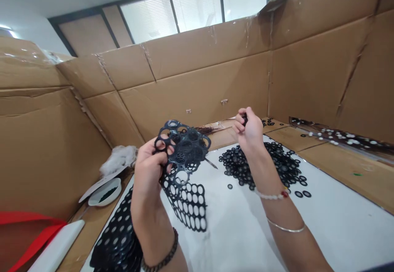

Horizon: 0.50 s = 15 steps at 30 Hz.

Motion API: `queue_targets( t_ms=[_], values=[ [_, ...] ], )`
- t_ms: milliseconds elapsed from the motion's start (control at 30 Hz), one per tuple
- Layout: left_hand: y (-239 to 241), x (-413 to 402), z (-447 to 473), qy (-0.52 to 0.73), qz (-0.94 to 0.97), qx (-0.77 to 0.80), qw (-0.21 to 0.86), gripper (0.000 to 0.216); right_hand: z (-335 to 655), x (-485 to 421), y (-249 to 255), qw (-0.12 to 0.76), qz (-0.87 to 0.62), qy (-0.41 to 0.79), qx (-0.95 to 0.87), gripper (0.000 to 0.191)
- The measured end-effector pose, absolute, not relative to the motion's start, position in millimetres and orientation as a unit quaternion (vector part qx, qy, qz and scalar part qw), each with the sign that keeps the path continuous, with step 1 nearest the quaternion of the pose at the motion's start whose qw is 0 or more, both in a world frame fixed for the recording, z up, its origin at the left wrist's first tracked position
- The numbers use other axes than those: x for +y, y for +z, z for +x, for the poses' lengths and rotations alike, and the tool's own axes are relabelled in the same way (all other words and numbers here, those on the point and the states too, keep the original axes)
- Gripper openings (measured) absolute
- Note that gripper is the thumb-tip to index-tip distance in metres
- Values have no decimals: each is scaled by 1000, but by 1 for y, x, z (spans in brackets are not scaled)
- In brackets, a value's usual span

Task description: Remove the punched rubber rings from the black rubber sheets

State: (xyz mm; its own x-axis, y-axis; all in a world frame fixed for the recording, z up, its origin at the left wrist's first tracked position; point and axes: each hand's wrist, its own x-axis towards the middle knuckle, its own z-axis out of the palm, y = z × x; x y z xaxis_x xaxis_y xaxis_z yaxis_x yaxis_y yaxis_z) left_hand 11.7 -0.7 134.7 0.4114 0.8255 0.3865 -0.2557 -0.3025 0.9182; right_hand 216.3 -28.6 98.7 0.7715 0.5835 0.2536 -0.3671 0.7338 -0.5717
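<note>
My left hand is raised above the table, fingers closed on a black rubber sheet full of punched round holes and rings; the sheet droops down below the hand. My right hand is held up to the right of it, fingers pinched together on a small black ring. Behind and below the right hand a pile of loose black rings lies on the white table surface.
More punched black sheets lie at the table's left edge. A white bowl with dark contents and a white cloth wad sit at left. Cardboard walls enclose the table. A red strap lies lower left. Scattered rings line the right ledge.
</note>
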Motion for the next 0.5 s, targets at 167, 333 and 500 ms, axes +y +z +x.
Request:
queue_targets(
  t_ms=[167, 333, 500],
  values=[
    [132, 17, 11, 460, 675, 213, 536, 20, 186, -37, 105, 843, -311, 173, -403, 33],
    [127, 21, 10, 325, 747, 199, 545, 27, 157, -39, 103, 683, -480, 39, -549, 59],
    [130, 13, 8, 290, 760, 190, 549, 23, 151, -39, 102, 578, -501, 73, -640, 59]
  ],
)
